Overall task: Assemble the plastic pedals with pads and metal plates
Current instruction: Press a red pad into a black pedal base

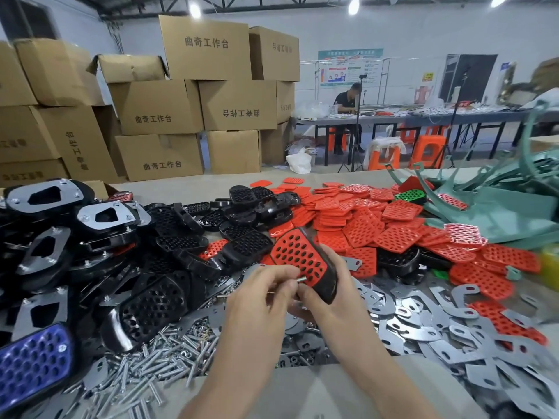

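My right hand (329, 293) grips a black plastic pedal (328, 282) with a red perforated pad (298, 255) set in its face, tilted up in front of me. My left hand (260, 297) pinches a small metal bolt (299, 280) at the lower edge of the red pad. Loose black pedals (169, 237) lie heaped on the left, some with metal plates (106, 214) fitted. Red pads (378, 225) are piled on the right. Grey metal plates (438, 334) cover the near right. Bolts (163, 364) are scattered at the near left.
A blue-padded pedal (33, 361) lies at the near left edge. Green plastic frames (499, 207) are stacked at the far right. Cardboard boxes (157, 107) stand behind the table. A person (348, 110) sits at a distant table with orange stools (426, 149) nearby.
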Demonstrator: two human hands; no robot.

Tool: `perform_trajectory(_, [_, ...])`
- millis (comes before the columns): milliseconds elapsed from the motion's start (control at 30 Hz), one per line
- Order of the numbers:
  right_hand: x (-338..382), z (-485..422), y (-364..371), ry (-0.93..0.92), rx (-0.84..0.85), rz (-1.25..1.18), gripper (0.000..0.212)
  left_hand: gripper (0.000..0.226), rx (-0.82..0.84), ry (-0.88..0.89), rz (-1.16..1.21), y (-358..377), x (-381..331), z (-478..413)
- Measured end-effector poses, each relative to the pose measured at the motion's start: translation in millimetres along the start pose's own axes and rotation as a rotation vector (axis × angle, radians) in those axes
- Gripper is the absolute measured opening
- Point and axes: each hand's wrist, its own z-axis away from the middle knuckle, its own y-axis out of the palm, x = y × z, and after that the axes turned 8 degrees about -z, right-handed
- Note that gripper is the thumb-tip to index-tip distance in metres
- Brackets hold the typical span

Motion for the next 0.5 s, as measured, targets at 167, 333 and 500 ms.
perform_trajectory(167, [1.4,3.1,4.7,-0.130,0.016,0.196,0.056,0.028,-0.057,0.006,0.013,8.8,1.7,0.0])
perform_trajectory(333, [-0.1,7.3,6.0,-0.217,0.035,0.387,0.058,0.030,-0.024,0.006,0.040,4.5,0.5,-1.3])
perform_trajectory(500, [2.3,11.0,9.0,-0.248,0.040,0.552,0.063,0.029,-0.054,0.070,-0.071,3.9,-4.3,0.1])
